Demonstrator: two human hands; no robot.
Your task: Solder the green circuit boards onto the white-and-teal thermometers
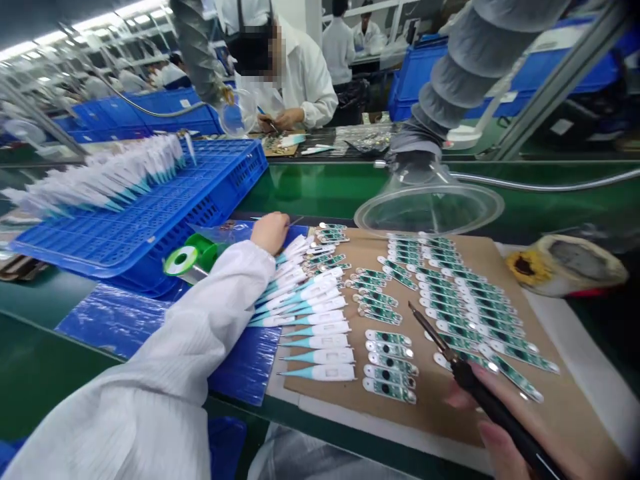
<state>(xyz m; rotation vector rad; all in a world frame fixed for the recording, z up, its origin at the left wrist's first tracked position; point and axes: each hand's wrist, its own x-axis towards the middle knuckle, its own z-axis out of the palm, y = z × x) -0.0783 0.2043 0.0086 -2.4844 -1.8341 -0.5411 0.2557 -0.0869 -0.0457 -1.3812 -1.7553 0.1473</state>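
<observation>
My right hand point(537, 417) grips a soldering iron point(480, 390), its tip pointing up and left over the brown board point(345, 393). At the far left edge of that board, my left hand point(271, 232) is closed, fingers curled away from view. A thin dark line sticks out beside it; what it holds I cannot make out. White and teal digital thermometers point(320, 373) lie in a fanned row below the left hand. Small green circuit boards point(389, 363) lie in the middle, and more circuit boards point(480, 313) form columns on the right.
A blue crate point(200, 200) bearing many thermometers stands at left, near a green solder reel point(183, 260). A clear fume hood point(430, 207) hangs above the board's far edge. At right sits a round tin point(583, 263) with a yellow sponge. Across the bench, a person point(300, 73) works.
</observation>
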